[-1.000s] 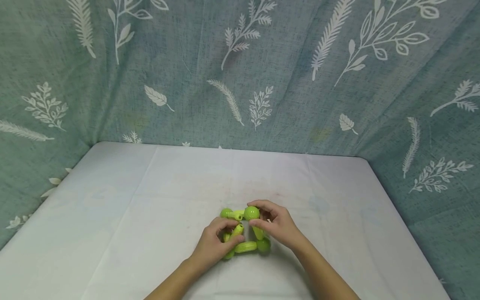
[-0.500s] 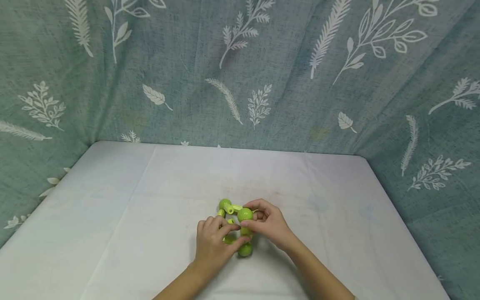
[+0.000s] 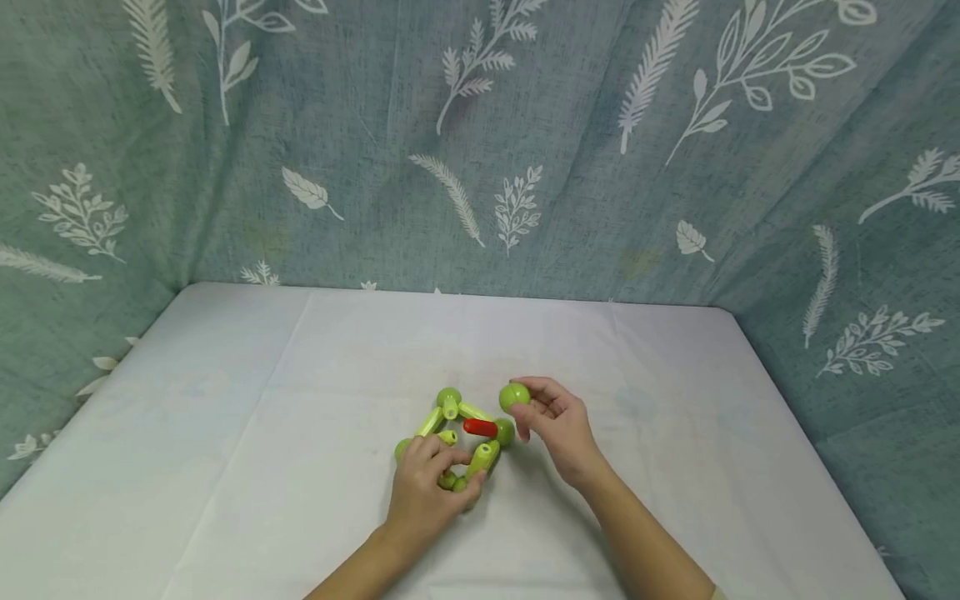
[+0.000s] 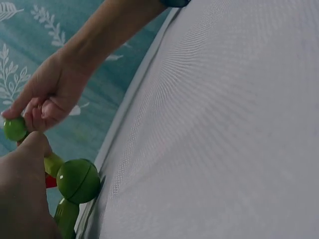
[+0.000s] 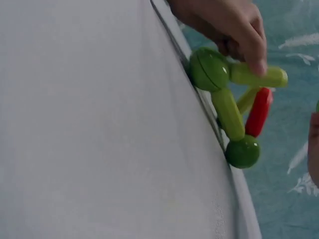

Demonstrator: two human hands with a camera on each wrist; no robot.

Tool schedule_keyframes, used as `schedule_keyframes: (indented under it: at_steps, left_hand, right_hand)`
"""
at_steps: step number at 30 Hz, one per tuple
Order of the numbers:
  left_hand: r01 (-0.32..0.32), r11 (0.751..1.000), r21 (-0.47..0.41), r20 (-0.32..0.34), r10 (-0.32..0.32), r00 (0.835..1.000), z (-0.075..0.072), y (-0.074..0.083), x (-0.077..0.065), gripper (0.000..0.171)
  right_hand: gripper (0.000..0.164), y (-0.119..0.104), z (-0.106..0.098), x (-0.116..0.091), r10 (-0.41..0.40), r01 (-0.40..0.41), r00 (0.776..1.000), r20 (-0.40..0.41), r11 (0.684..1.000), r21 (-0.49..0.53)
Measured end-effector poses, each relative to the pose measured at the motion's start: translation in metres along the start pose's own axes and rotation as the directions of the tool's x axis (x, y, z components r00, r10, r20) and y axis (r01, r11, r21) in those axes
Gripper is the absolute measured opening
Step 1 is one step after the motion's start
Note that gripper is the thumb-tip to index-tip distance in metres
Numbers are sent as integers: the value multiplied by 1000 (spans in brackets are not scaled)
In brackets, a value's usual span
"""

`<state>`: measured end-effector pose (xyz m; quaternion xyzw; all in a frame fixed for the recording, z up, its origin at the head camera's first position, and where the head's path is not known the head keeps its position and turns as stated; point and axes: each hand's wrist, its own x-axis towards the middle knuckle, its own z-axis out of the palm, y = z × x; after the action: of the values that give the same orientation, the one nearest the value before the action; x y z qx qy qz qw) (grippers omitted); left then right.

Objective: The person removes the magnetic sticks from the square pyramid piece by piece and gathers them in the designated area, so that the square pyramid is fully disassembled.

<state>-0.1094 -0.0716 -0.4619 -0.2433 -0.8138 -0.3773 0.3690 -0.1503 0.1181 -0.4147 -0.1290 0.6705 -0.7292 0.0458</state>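
Observation:
A toy frame of green balls and yellow-green rods stands on the white table, with balls at its far corner [image 3: 448, 398] and right corner [image 3: 504, 432]. Short rods rise from the corners, and a red rod [image 3: 480, 427] sticks up from the right-hand ball. My left hand [image 3: 426, 487] pinches the near yellow-green rod [image 3: 482, 458], which the right wrist view shows joined to a green ball [image 5: 208, 68]. To the right, above the frame, my right hand [image 3: 557, 427] holds a loose green ball [image 3: 514, 397] between thumb and fingers. My left hand hides part of the frame's near left side.
The white tabletop [image 3: 300, 433] spreads around the frame on all sides. Behind it and at both sides hangs a green-blue curtain [image 3: 375, 167] with white leaf prints.
My right hand has lifted a green ball up and right, apart from the frame. The red rod has come into sight. Beneath my hands, the frame has turned and shifted slightly left.

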Motion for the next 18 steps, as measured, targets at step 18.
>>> schedule_keyframes:
  at_steps: [18]
  left_hand:
    - [84,991,102,18,-86,996,-27,-26,-2,35]
  right_hand:
    - [47,37,-57,24,47,-70,992,-118,976,-206]
